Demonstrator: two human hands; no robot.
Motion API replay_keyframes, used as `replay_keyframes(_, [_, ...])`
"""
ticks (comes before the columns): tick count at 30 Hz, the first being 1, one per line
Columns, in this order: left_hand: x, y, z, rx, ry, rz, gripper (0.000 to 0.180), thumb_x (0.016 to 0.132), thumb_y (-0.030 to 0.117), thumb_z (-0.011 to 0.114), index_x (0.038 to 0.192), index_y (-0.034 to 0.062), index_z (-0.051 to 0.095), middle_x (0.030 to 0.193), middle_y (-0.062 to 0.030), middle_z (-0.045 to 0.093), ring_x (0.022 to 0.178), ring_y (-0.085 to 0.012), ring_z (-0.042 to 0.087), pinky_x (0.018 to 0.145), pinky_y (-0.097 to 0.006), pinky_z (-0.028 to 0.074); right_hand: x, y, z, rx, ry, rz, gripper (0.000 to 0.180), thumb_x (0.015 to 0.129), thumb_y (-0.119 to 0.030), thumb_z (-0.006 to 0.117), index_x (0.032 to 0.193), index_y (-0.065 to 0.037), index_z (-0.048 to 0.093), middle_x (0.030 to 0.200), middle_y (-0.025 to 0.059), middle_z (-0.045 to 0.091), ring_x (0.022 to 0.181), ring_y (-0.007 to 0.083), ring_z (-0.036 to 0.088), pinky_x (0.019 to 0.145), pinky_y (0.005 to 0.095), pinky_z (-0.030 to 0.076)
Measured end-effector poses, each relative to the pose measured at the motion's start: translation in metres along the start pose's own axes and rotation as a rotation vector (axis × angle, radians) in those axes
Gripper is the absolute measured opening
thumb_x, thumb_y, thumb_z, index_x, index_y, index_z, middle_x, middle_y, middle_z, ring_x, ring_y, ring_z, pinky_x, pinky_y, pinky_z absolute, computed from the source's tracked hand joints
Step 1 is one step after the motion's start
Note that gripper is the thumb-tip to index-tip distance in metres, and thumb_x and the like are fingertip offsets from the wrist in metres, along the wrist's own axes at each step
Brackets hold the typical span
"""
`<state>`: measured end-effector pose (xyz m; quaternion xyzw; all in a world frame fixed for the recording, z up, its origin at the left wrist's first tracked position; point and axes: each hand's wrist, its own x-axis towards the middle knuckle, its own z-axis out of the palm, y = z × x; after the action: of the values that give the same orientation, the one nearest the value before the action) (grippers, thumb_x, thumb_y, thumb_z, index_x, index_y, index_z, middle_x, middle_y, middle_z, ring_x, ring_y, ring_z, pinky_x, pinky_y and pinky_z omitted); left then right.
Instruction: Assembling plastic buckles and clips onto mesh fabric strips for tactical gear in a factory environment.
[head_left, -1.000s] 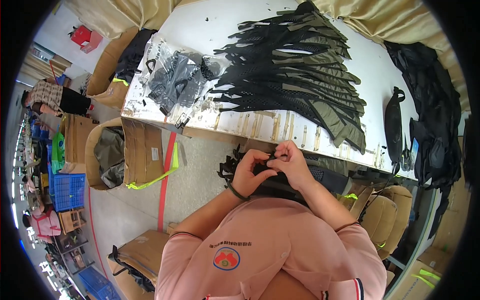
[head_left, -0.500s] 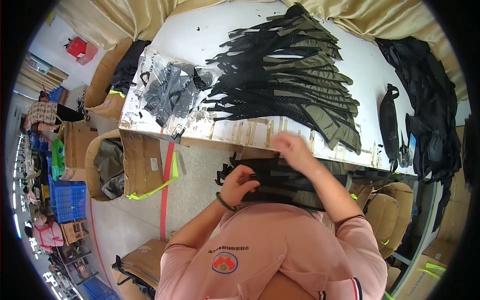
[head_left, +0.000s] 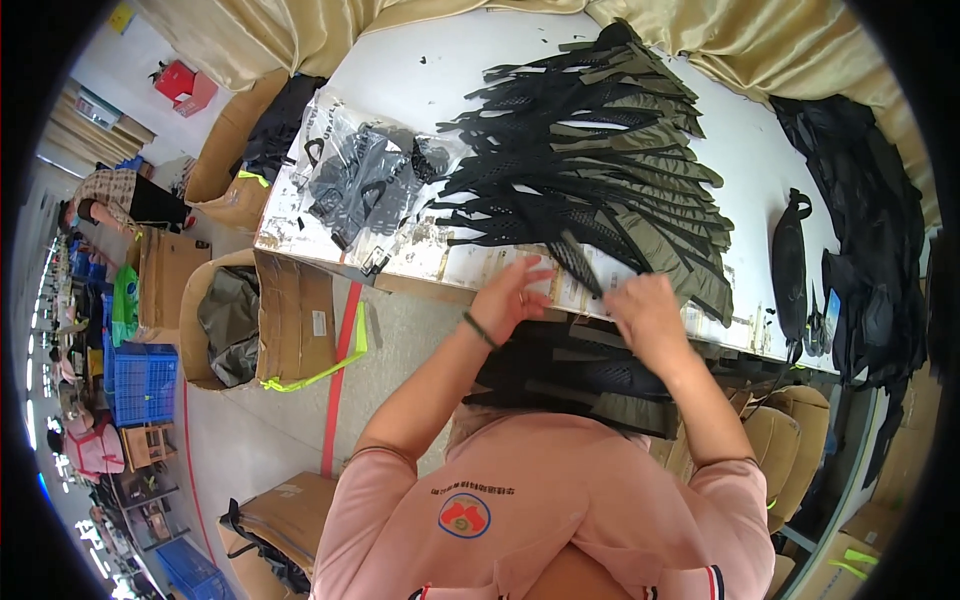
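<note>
Both hands shift since half a second ago; the bare left hand [head_left: 512,300] moves from over the folded black fabric [head_left: 555,368] to the front edge of the worn white desk [head_left: 400,90], and the bare right hand [head_left: 645,315] goes further right; its fingers look pinched on the near end of a thin black mesh fabric strip [head_left: 575,265], which slants away and leftward from them, toward the fanned pile of black mesh and olive fabric pieces [head_left: 625,185] beyond; the left fingers stand wide, apparently empty, just left of the strip; a firm pinch and a low, slow draw, left palm steadying neighbouring pieces, should spare the fan from dragging.
</note>
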<state>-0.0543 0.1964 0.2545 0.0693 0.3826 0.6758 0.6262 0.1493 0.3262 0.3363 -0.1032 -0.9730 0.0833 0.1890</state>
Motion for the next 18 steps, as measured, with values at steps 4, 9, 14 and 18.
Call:
replay_keyframes(4, [0.032,0.006,-0.021,-0.102,-0.087,0.003,0.045,0.091,0.037,0.053,0.124,0.0074,0.048,0.103,-0.0069,0.059,0.066,-0.0108,0.053,0.057,-0.025,0.041,-0.047,-0.019,-0.004,0.185,-0.247,0.034,0.009,0.07,-0.005,0.066,0.078,-0.009,0.062,0.07,0.0053,0.048,0.071,0.0236,0.05,0.07,0.0347,0.036])
replay_keyframes(9, [0.013,-0.006,0.0,0.313,0.048,-0.122,0.037,0.09,0.032,0.056,0.117,0.0078,0.05,0.093,-0.0054,0.061,0.059,-0.012,0.056,0.048,-0.023,0.041,-0.067,-0.031,-0.011,0.25,-0.148,0.071,0.005,0.071,-0.009,0.064,0.076,-0.01,0.064,0.068,0.0047,0.046,0.07,0.0226,0.049,0.068,0.0333,0.036])
replay_keyframes(14, [0.004,-0.003,0.007,0.039,-0.044,-0.101,0.02,0.089,0.022,0.059,0.103,0.0079,0.055,0.081,-0.002,0.06,0.057,-0.0112,0.056,0.047,-0.022,0.042,-0.066,-0.037,-0.027,0.297,-0.263,0.023,0.002,0.072,-0.01,0.063,0.074,-0.01,0.064,0.069,0.0042,0.048,0.072,0.022,0.051,0.07,0.0333,0.037])
replay_keyframes(18, [0.001,0.01,-0.019,0.013,0.104,0.14,0.008,0.087,0.012,0.061,0.094,0.008,0.058,0.076,-0.0011,0.059,0.056,-0.0101,0.056,0.048,-0.022,0.043,-0.08,-0.026,-0.03,0.111,-0.555,0.002,0.005,0.072,-0.01,0.061,0.073,-0.012,0.065,0.071,0.0035,0.051,0.074,0.0207,0.053,0.072,0.0337,0.039])
